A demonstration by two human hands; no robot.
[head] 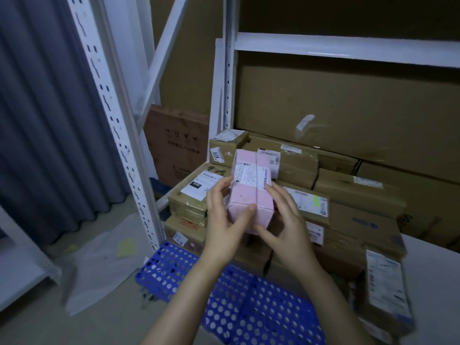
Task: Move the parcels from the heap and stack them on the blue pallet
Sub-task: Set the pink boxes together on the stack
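1. While both hands clasp it, the pink parcel point(250, 188) lies lengthwise between them, with its white shipping label facing up and a strip of clear tape running along its top.
2. The left hand point(225, 220) grips the parcel's left side, with the fingers curled against that side and the thumb laid over the near top edge.
3. The right hand point(286, 225) holds the right side, with the fingers stretched along the edge beside the label and the thumb tucked under the near end.
4. The pink parcel is over the front left part of the stacked brown parcels point(361, 195); the hands hide its underside, so I cannot tell whether it touches the stack.
5. Those brown parcels lie in several layers on the blue pallet point(249, 310), whose perforated near part shows bare beneath the forearms.
6. A small brown parcel with a number sticker point(225, 145) sits at the back left of the stack, just behind the pink one.
7. Another labelled parcel point(388, 292) is at the right edge of the view, too blurred to read.
8. A white slotted shelving upright point(119, 135) rises left of the stack, with a grey-blue curtain point(37, 120) beyond it.
9. A large brown carton point(348, 108) stands behind the stack, and a clear plastic sheet point(99, 257) lies on the floor left of the pallet.
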